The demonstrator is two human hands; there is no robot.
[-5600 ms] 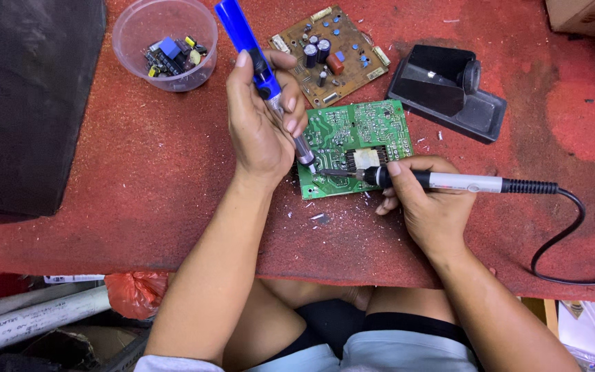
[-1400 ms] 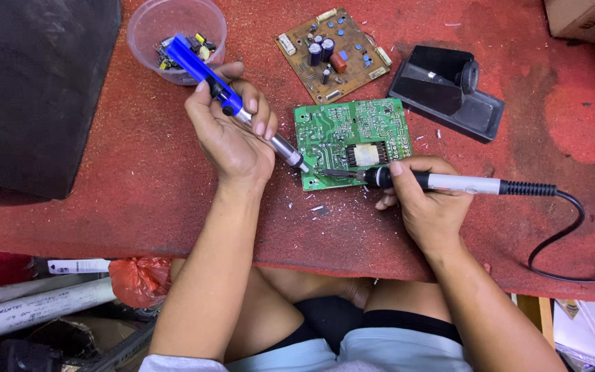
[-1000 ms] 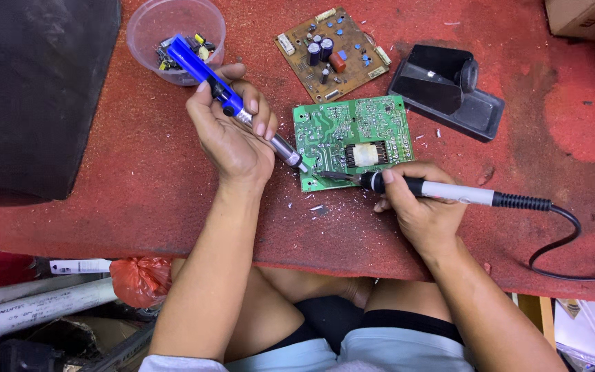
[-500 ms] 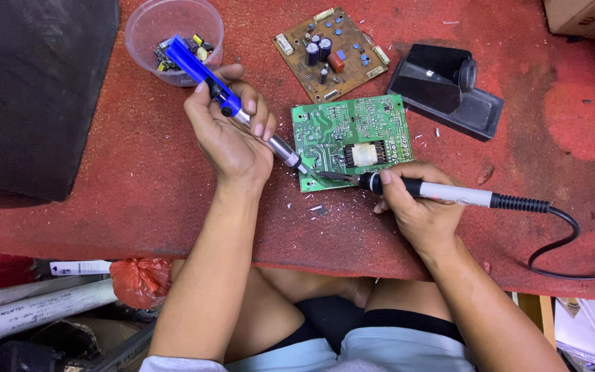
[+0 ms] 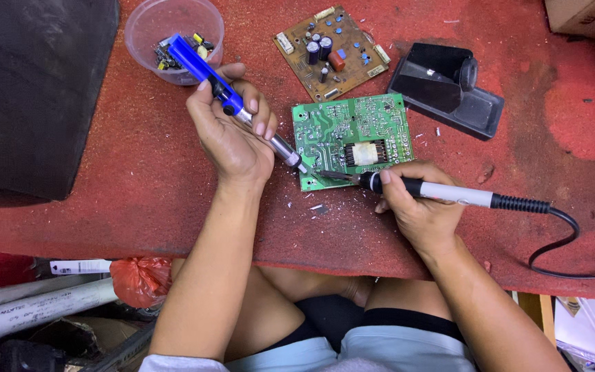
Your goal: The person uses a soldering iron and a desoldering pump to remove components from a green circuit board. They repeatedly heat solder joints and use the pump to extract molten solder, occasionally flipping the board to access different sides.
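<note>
Fixing a green board (image 5: 352, 138) on the red tabletop (image 5: 105, 213).
Left hand (image 5: 232, 134) gripping blue pump tool (image 5: 232, 103); right hand (image 5: 418, 207) gripping soldering iron (image 5: 449, 194).

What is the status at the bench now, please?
Left hand grips blue desoldering pump; right hand grips soldering iron. Both tips at near-left corner of green circuit board. Nothing in the way.

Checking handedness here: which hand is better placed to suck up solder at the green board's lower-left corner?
Probably left. The left hand holds the blue desoldering pump, nozzle at the green board corner; the right hand holds the soldering iron.
</note>
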